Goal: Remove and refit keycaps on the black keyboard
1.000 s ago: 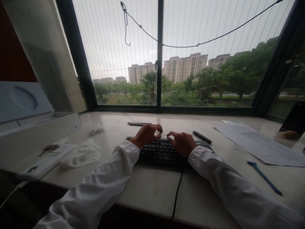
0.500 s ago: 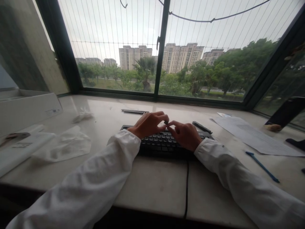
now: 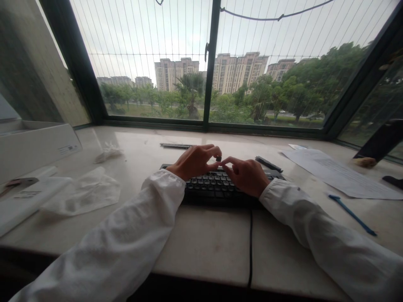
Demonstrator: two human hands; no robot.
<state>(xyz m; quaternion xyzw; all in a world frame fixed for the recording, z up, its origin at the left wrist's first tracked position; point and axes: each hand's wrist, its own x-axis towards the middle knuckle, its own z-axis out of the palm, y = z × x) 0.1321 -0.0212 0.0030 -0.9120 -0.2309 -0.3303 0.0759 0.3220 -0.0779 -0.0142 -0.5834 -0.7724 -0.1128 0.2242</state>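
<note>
A black keyboard (image 3: 211, 189) lies on the pale stone sill (image 3: 201, 243) in front of the window. Both my hands, in white sleeves, hover over its upper rows. My left hand (image 3: 192, 162) pinches a small dark keycap (image 3: 218, 158) between thumb and forefinger, just above the keys. My right hand (image 3: 248, 176) is curled beside it, its forefinger and thumb stretched out close to the keycap. The keyboard's middle is hidden under my hands.
The keyboard's cable (image 3: 251, 243) runs towards me. A black tool (image 3: 267, 163), paper sheets (image 3: 340, 176) and a blue tool (image 3: 352, 214) lie right. A thin dark strip (image 3: 176, 146) lies behind. Left are a white box (image 3: 37, 147), crumpled wrapping (image 3: 85, 193) and a flat white device (image 3: 28, 201).
My view has tilted down and slightly right. My hands came together over the keyboard, and the small dark keycap now shows at my left fingertips.
</note>
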